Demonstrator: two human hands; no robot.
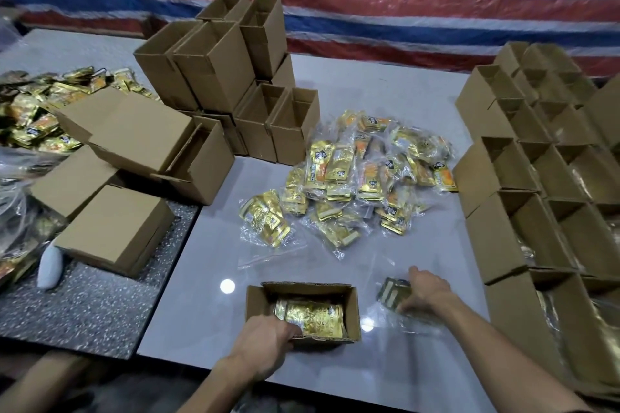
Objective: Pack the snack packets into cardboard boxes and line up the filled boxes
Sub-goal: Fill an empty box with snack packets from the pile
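Head view: your left hand has fingers curled on gold packets inside box at 6 o'clock. Right hand is gripping clear bag at box's 3 o'clock. Tip: squash packets flat, slide bag in beside them, mind flaps.

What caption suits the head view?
Left hand holds packets in a box; right hand grips a bag beside it.
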